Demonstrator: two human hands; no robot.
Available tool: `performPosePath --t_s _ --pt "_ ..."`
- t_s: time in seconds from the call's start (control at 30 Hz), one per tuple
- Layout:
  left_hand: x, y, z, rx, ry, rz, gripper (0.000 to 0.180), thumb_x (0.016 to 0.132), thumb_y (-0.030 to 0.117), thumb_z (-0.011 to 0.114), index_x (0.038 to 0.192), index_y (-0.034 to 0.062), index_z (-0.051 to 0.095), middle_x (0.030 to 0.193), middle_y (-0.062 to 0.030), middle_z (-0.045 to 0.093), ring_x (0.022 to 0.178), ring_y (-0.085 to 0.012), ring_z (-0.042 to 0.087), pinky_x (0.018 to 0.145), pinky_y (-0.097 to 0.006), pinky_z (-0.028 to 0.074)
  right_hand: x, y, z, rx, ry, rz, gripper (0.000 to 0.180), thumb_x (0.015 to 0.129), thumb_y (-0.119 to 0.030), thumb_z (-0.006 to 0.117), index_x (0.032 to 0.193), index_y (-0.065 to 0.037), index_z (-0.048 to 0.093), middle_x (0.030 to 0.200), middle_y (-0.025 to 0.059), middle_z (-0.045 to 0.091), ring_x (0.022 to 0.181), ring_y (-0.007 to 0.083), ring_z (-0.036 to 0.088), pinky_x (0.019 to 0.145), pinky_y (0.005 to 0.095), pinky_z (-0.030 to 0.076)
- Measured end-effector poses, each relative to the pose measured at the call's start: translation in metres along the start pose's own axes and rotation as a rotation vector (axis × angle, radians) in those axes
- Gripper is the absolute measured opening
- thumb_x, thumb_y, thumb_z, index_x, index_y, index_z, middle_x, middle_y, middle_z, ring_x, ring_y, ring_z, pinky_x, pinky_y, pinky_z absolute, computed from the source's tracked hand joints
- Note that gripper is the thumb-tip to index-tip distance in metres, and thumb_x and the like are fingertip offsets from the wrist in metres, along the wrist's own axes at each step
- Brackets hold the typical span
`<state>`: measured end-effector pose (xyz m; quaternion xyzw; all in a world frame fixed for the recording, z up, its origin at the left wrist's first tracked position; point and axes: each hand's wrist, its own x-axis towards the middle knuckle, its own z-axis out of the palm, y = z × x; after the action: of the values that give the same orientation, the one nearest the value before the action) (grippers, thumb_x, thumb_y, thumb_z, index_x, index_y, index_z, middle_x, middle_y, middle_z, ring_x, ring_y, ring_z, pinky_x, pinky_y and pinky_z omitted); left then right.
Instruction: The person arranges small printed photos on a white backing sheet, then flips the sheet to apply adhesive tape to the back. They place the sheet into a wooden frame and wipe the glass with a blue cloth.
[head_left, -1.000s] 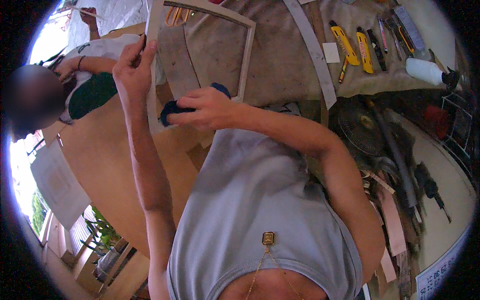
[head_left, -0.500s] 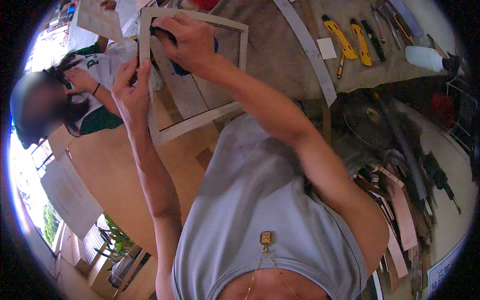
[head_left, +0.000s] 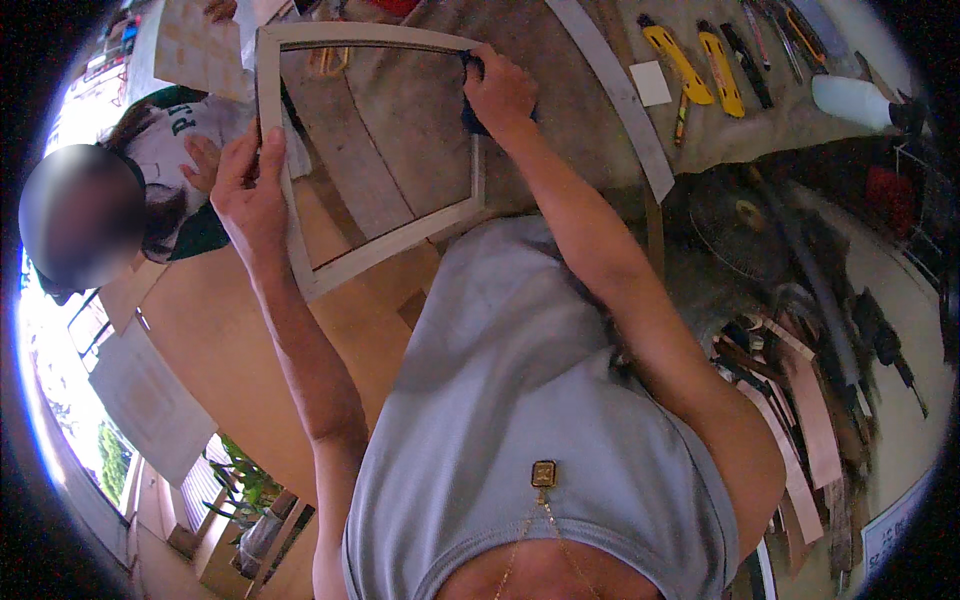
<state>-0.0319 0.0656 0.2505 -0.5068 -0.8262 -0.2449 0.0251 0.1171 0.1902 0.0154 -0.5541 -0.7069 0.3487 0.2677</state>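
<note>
Above the desk (head_left: pixel 560 150), raised in both hands: pale rectangular wooden frame (head_left: pixel 385 250). Left hand (head_left: pixel 250 190) clamped on the frame's left rail, fingers closed around it. Right hand (head_left: pixel 500 95) pressing a dark blue cloth (head_left: pixel 472 118) against the upper right corner, fingers curled on it. Along the desk's far right edge, yellow utility knives (head_left: pixel 700 65) beside a white bottle (head_left: pixel 850 100).

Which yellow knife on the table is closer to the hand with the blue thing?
The left of the two yellow utility knives, beside the small white square card. The other yellow knife lies farther from the right hand, which holds a dark blue pad.
</note>
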Motion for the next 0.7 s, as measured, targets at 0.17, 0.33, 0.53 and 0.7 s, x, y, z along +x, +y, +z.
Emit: performPosePath --t_s 0.17,0.33,0.53,0.7 --pt "0.0 0.005 -0.002 -0.073 -0.014 -0.124 0.026 0.086 0.015 0.068 0.106 -0.0012 0.067 0.1 -0.0108 0.068 0.089 -0.0137 0.06 0.08 -0.027 0.046 -0.018 -0.001 -0.01 -0.139 -0.146 -0.029 0.023 0.087 -0.027 0.056 0.102 -0.011 0.062 0.086 0.0149 0.067 0.078 0.0359 0.065 0.067 0.049 0.051" --pt "0.0 0.008 0.001 -0.035 0.013 -0.143 0.03 0.086 0.02 0.069 0.109 0.0006 0.067 0.087 -0.0041 0.065 0.079 -0.0087 0.057 0.078 -0.023 0.044 -0.083 0.013 -0.015 0.013 -0.216 -0.06 0.023 0.087 -0.026 0.056 0.103 -0.011 0.063 0.086 0.0175 0.067 0.078 0.0379 0.065 0.068 0.049 0.051" --pt "-0.003 0.001 -0.001 -0.118 0.014 -0.175 0.033 0.085 0.02 0.07 0.112 0.0012 0.066 0.089 -0.0032 0.065 0.08 -0.0082 0.056 0.076 -0.022 0.044 -0.133 0.012 -0.041 0.095 -0.409 -0.07 0.022 0.087 -0.025 0.057 0.102 -0.01 0.063 0.084 0.0156 0.067 0.076 0.0358 0.065 0.068 0.0481 0.05" --pt "-0.001 0.007 0.0 -0.164 0.028 -0.172 0.034 0.085 0.02 0.07 0.113 0.0011 0.066 0.091 -0.0043 0.065 0.082 -0.0082 0.057 0.076 -0.022 0.044 -0.142 0.016 -0.033 0.305 -0.465 0.01 0.025 0.085 -0.027 0.06 0.104 -0.009 0.062 0.087 0.0175 0.067 0.079 0.0377 0.064 0.074 0.0476 0.049"
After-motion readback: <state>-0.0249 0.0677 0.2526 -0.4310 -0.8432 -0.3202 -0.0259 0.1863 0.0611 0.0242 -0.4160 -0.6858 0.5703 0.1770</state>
